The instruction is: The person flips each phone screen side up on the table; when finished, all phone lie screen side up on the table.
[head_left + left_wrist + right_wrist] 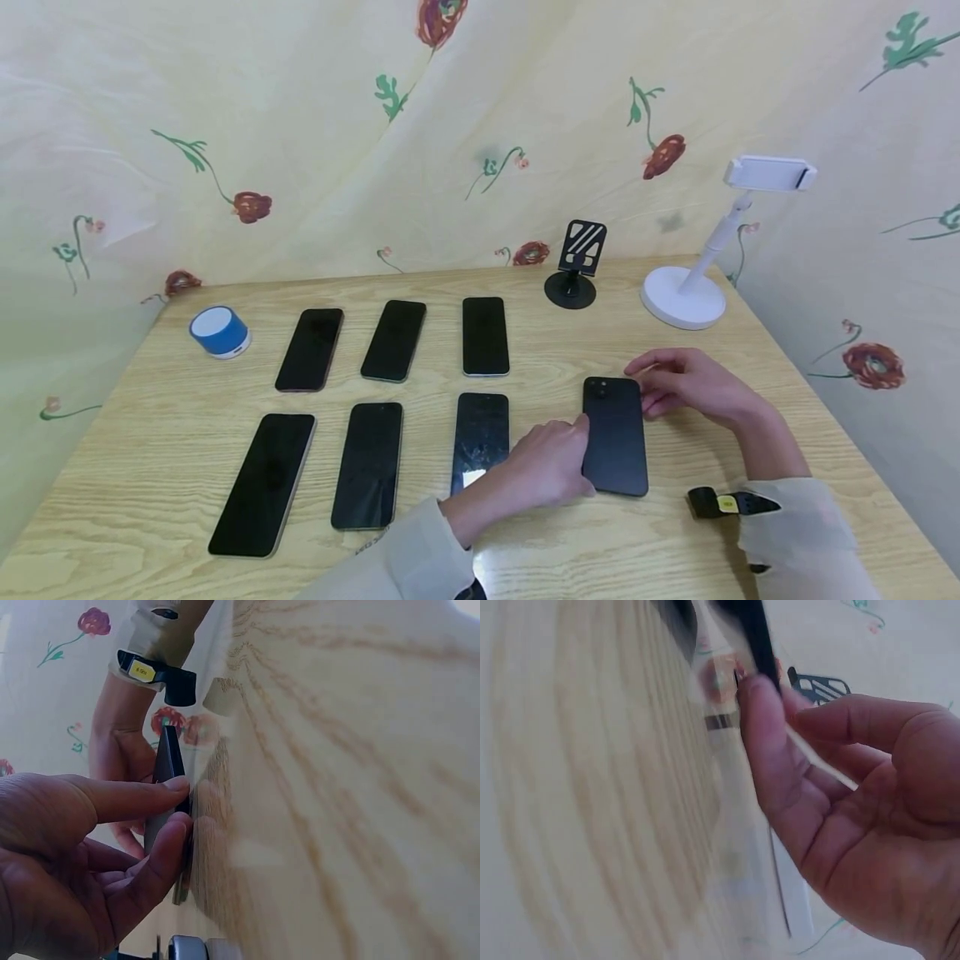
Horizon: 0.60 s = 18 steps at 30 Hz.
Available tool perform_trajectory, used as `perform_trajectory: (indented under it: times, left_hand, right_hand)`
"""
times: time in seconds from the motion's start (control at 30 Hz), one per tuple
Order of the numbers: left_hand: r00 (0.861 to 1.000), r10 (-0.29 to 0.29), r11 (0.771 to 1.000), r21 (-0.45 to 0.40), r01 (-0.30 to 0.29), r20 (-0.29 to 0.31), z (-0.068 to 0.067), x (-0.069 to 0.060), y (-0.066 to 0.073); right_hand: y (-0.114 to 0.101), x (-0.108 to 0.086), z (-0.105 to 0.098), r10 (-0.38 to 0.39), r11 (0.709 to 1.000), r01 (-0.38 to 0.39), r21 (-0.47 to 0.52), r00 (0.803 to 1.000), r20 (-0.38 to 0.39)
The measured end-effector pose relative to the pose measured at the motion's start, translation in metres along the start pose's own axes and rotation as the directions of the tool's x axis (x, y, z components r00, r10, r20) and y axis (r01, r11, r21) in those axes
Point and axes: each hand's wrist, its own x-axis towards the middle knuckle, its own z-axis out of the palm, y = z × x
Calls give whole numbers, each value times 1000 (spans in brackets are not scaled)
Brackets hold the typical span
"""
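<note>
A dark smartphone [615, 442] lies back side up at the right of the table, its camera block at the top left corner. My left hand [551, 462] holds its left edge; in the left wrist view the thumb and a finger meet the thin edge of the phone [171, 761]. My right hand [686, 383] is at its upper right edge, and in the right wrist view the fingertips [761, 694] pinch the phone's edge. Just left, another phone [480, 437] lies screen up, partly hidden by my left forearm.
Several more phones lie screen up on the wooden table [150, 467], including one at the front left [262, 487] and one at the back [485, 337]. A blue speaker [220, 332] stands far left. A black phone stand [572, 289] and a white stand [684, 298] stand behind.
</note>
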Motion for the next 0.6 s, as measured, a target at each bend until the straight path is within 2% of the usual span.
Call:
perform_trajectory:
  times: [0.33,0.6]
  left_hand:
    - [999,32,999,-11,-32,7,5,3,-4]
    - [995,91,995,-46,-89,33,16,12,-13]
  right_hand:
    - [12,-1,-9,-86,996,86,10,993,83]
    - [11,-3,-11,-140,990,143,-14,983,119]
